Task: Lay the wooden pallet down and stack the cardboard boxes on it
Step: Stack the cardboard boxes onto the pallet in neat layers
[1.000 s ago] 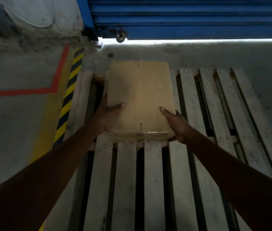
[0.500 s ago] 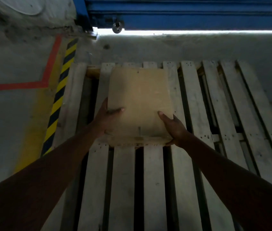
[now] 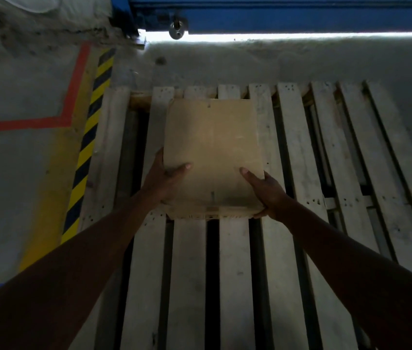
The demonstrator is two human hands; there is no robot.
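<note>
Concrete floor (image 3: 23,178) with a yellow-and-black hazard stripe (image 3: 91,137) runs up to a blue shutter (image 3: 301,13), and the wooden pallet (image 3: 298,152) lies flat on it, its slats running away from the person. One cardboard box (image 3: 212,147) is over the pallet's far left part, long axis along the slats. Left hand (image 3: 164,180) and right hand (image 3: 269,192) grip its near corners, equally close, fingers (image 3: 160,161) curled round the sides, thumbs on top; whether it rests on the slats I cannot tell

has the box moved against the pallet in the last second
Yes. The box came back toward the near side: before, it hid the far edge of the pallet; now that edge shows beyond it.
</note>
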